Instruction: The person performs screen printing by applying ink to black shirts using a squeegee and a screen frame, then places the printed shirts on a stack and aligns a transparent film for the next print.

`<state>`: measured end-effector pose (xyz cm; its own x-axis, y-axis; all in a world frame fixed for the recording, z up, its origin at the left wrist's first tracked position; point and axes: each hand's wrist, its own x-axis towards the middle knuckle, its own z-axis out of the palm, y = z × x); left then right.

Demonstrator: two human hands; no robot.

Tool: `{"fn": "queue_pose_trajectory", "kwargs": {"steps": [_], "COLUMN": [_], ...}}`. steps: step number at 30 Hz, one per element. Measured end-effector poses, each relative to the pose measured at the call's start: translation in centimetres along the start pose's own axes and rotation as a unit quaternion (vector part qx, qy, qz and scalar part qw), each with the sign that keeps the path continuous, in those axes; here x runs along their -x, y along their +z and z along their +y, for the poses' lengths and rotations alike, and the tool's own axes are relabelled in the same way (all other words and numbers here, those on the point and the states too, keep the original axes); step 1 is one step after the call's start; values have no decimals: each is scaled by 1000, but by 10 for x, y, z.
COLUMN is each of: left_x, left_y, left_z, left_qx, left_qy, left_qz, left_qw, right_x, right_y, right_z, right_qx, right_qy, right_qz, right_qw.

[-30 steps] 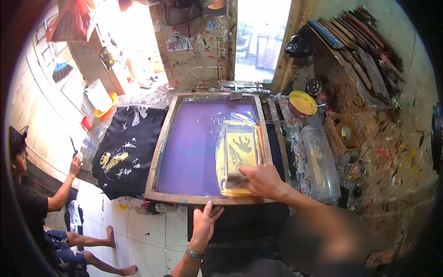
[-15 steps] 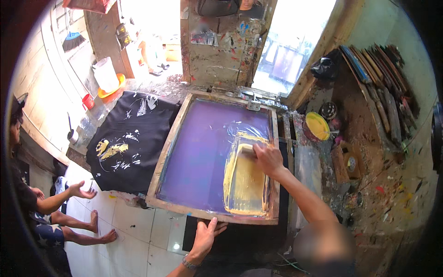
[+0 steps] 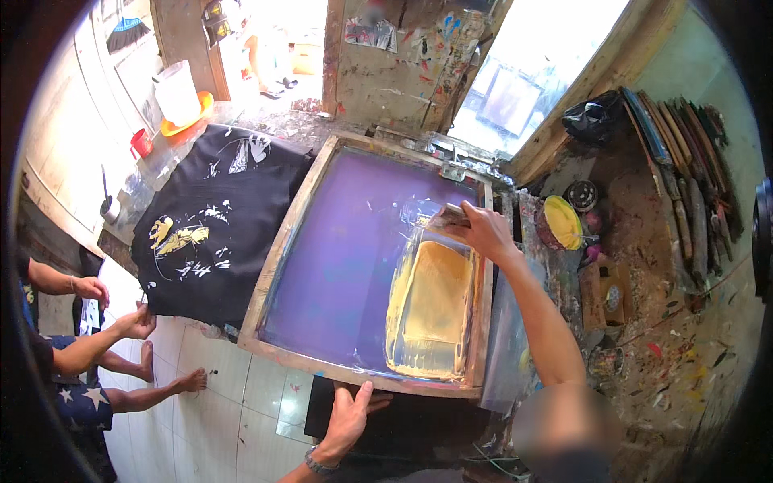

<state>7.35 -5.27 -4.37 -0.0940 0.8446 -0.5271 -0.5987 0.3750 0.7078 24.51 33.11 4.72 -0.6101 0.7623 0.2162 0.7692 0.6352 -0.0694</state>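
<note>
A wooden-framed printing screen (image 3: 274,278) with purple mesh lies in front of me, hinged at its far edge. Yellow ink (image 3: 439,282) covers a rectangle on the right part of the mesh. My right hand (image 3: 488,232) grips a squeegee (image 3: 448,216), tilted, at the far end of the yellow patch. At the near rail of the frame is my left hand (image 3: 348,419), thumb on top and fingers curled beneath the wood. Dark fabric (image 3: 354,402) shows under the near edge.
Left of the screen, a black printed cloth (image 3: 213,258) is draped; a co-worker's hand (image 3: 138,322) is at its near corner. A tub of yellow ink (image 3: 561,223) stands at the right, near a cardboard box (image 3: 605,294). Several frames (image 3: 684,177) lean against the right wall.
My right hand has carried the squeegee toward the far end of the ink patch. My left hand stays at the near rail. The co-worker's hand has moved to the black cloth's corner.
</note>
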Motion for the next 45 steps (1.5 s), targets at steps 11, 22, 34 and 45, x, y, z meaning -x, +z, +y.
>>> {"fn": "queue_pose_trajectory", "kwargs": {"steps": [11, 22, 34, 45], "left_x": [7, 4, 4, -17], "left_y": [11, 7, 1, -31], "left_z": [16, 11, 18, 83], "left_qx": [-28, -56, -195, -774], "left_qy": [-14, -19, -112, 325], "left_qz": [23, 17, 22, -40], "left_qw": [999, 998, 974, 542], "right_x": [3, 2, 3, 16], "right_y": [26, 33, 41, 58], "right_z": [16, 24, 15, -2], "right_qx": [63, 66, 78, 130], "right_qy": [-12, -7, -29, 91], "right_qz": [45, 20, 30, 24], "right_qw": [997, 998, 996, 987]}}
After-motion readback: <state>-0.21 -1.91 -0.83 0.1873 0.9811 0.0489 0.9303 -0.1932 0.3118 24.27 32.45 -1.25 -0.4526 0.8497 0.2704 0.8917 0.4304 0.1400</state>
